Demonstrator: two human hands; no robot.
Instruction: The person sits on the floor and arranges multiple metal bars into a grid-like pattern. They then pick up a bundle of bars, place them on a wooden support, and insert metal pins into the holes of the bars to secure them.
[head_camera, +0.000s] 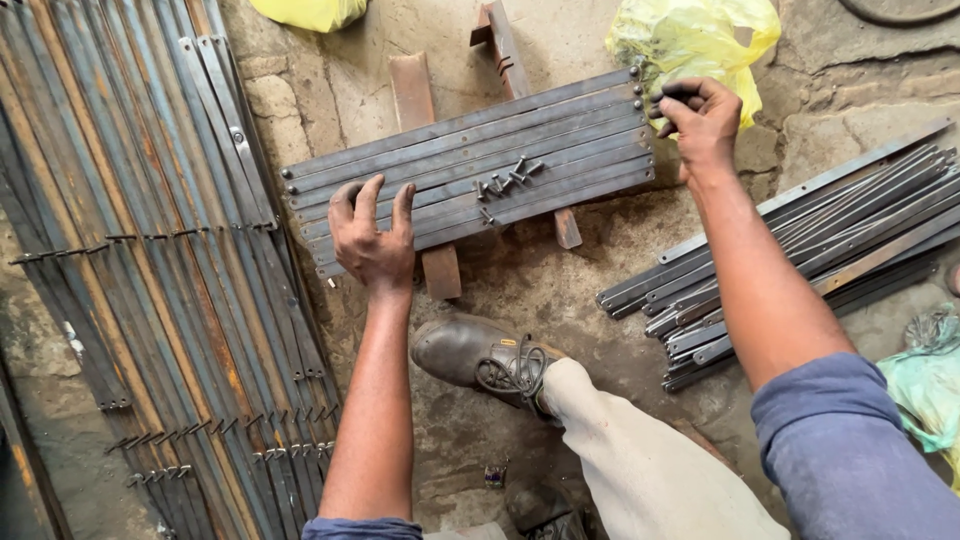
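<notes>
Pressing flat, fingers spread, left hand (372, 238) on the near left corner of the row of steel strips (470, 165) atop two rusty supports (420, 130); right hand (700, 115) pinching a small dark piece at the far right corner; loose bolts (508, 182) mid-row.

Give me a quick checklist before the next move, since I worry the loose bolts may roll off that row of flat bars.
1. Left hand flat on the row of flat bars: ok.
2. Right hand at the row's right end: ok; what its fingers pinch: cannot tell.
3. Loose bolts resting on the bars: ok.
4. Bar ends lined up: ok.
5. Supports under the row: ok.
6. Boot apart from the row: ok.
</notes>
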